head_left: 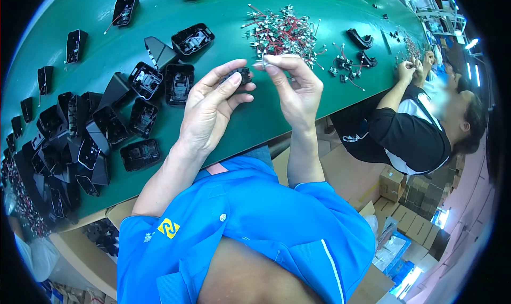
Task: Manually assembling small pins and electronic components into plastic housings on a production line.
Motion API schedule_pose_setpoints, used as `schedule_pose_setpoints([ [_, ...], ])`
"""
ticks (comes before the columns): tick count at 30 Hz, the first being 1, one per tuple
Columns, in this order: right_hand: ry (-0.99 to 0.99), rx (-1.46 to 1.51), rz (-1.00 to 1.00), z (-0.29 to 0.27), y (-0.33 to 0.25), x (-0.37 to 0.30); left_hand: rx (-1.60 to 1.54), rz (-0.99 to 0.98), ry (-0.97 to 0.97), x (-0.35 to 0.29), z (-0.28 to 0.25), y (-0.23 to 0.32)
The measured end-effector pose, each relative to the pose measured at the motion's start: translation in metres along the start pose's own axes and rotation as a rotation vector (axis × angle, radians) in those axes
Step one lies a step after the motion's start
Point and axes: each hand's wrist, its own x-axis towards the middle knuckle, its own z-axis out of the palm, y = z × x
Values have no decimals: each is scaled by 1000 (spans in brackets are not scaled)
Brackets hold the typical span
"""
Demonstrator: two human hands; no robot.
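My left hand grips a small black ridged plastic part between thumb and fingers, above the green table. Close beside it, my right hand pinches a small whitish connector piece between thumb and index finger. Its details are too small to make out. Just beyond my right hand lies a heap of small wired connectors with red leads. Open black plastic housings lie to the left of my left hand.
A pile of black housings covers the table's left side. Curved black parts and a few loose wired pieces lie right of the heap. A co-worker sits at the right along the green table. Cardboard boxes stand behind.
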Motion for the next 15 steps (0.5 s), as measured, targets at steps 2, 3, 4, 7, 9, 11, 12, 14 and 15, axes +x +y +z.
schedule_pose_setpoints([
  [2, 23, -14, -35, -2, 3, -1, 14, -1, -6, 0, 1, 0],
  [3, 35, -22, -52, -2, 4, -1, 21, -3, -10, 0, 1, 0],
  [4, 35, -18, -52, -2, 3, -1, 23, -2, -8, 0, 0, 0],
  [7, -37, -188, -99, -2, -6, 0, -1, -4, -31, 1, -4, 0],
  [9, -61, -244, -116, -3, -8, 0, -8, -3, -40, 2, -6, -1],
  [11, -73, -276, -127, -5, -9, 1, 3, -7, -38, 2, -6, -2],
  [12, -80, -291, -132, -5, -9, 2, 9, -8, -37, 2, -6, -2],
  [14, -86, -307, -138, -7, -10, 3, 14, -10, -37, 2, -6, -2],
  [15, -80, -317, -145, -7, -12, 4, 12, -14, -39, 2, -6, -2],
])
